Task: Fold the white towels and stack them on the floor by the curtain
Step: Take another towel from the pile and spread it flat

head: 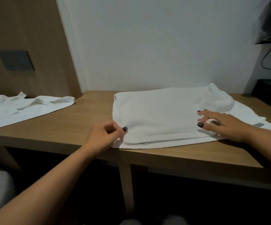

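Pinching the near left corner of the folded white towel (164, 116), the left hand (104, 137) keeps its fingers curled tight on the fabric. The right hand (220, 124) rests on the towel's right side, fingers loosely spread and slightly bent. The towel lies layered on the wooden desk (89, 114). Farther left, a second, unfolded towel (22, 108) lies crumpled on the desk near the wood wall panel (26, 30).

Bare wooden desk (89, 114) runs open through the frame's middle, between the crumpled towel (22, 106) at left and the folded towel (160, 114) at right; the white wall (147, 46) closes the back; a dark cable (267, 60) hangs upper right.
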`<move>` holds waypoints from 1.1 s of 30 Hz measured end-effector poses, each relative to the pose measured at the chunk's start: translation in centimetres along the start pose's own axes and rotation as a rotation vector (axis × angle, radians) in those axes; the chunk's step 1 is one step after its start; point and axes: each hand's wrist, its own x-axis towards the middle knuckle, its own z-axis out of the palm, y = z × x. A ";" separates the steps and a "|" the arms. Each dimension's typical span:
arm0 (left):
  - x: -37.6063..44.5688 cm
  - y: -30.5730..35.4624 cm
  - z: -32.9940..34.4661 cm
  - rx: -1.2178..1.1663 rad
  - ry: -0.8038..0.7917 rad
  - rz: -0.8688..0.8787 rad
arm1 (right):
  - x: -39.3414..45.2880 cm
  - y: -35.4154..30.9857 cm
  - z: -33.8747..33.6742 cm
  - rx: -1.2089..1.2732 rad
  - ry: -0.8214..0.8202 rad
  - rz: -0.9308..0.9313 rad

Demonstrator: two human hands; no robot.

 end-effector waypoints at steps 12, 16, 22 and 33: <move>-0.2 0.6 -2.3 -0.148 -0.239 -0.053 | 3.4 -13.5 6.2 -0.146 0.042 -0.542; -0.1 0.6 -2.6 -0.092 -0.290 -0.022 | 3.9 -13.9 8.7 -0.030 -0.008 -0.494; 0.0 0.5 -2.6 -0.062 -0.306 -0.025 | 3.8 -13.9 9.2 0.219 0.192 -0.356; -0.1 0.8 -2.5 -0.008 -0.290 -0.037 | 3.4 -16.4 12.0 0.243 0.341 -0.617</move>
